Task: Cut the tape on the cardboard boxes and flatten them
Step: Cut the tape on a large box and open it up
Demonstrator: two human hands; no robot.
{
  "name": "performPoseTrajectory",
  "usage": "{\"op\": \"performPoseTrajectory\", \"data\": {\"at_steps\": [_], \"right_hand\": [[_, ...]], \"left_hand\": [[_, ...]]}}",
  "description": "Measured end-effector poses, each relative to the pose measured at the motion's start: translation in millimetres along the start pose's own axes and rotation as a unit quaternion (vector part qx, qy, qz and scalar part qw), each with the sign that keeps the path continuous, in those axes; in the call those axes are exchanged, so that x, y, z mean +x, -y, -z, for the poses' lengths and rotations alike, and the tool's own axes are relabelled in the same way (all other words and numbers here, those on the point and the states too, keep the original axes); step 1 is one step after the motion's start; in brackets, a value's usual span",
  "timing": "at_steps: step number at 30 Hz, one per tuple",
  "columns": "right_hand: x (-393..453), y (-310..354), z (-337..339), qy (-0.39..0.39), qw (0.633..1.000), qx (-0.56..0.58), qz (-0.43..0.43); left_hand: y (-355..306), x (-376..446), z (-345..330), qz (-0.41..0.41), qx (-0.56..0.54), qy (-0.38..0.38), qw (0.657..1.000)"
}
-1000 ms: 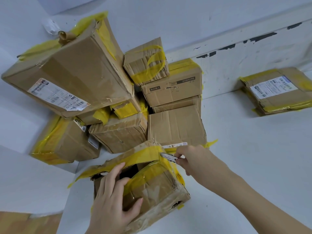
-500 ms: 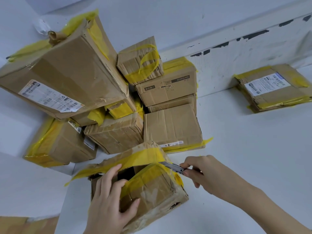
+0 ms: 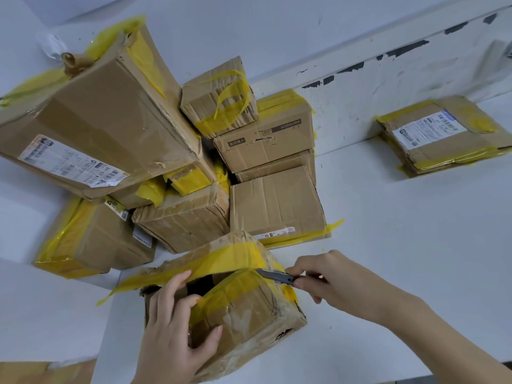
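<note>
In the head view, the near box (image 3: 238, 309) stands on the white surface (image 3: 401, 259). It is steadied by the left hand (image 3: 171, 336), fingers curled over its cut flap, and looks light, soft and dented. A cutter (image 3: 275, 276) is pinched in the right hand (image 3: 332, 278) at the yellow tape (image 3: 221, 259). Open room is judged to lie to the right; stacked boxes (image 3: 194, 167) crowd behind.

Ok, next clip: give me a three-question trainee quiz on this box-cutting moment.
1. True or false: the right hand holds a knife against the yellow tape of the near box.
2. Where is the left hand? A) on the near box B) on the table C) on the flattened box
3. Fill in: the word printed on a box in the pile is ____.

Key: 1 true; 2 A; 3 SCISSORS.
</note>
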State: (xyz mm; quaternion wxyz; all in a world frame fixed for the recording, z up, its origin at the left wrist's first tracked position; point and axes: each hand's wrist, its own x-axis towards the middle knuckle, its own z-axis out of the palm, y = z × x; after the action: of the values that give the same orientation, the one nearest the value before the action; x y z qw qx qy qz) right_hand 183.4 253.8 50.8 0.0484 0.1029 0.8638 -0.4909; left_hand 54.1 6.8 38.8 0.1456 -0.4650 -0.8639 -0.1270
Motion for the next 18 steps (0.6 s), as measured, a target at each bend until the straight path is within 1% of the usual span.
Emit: {"op": "performPoseTrajectory", "data": {"at_steps": [3, 6, 9, 18], "right_hand": [[-7, -6, 6, 0.017, 1.000, 0.013, -0.004], [5, -1, 8, 0.021, 0.999, -0.024, 0.024], [13, 4, 9, 0.029, 0.998, -0.050, 0.038], [-3, -5, 15, 0.043, 0.997, -0.063, 0.033]], "left_hand": [[-2, 1, 1, -0.018, -0.010, 0.002, 1.000], [-3, 2, 1, -0.032, -0.031, 0.000, 0.999], [-3, 2, 2, -0.028, -0.046, -0.004, 0.999], [-5, 0, 3, -0.025, -0.043, -0.011, 0.999]]}}
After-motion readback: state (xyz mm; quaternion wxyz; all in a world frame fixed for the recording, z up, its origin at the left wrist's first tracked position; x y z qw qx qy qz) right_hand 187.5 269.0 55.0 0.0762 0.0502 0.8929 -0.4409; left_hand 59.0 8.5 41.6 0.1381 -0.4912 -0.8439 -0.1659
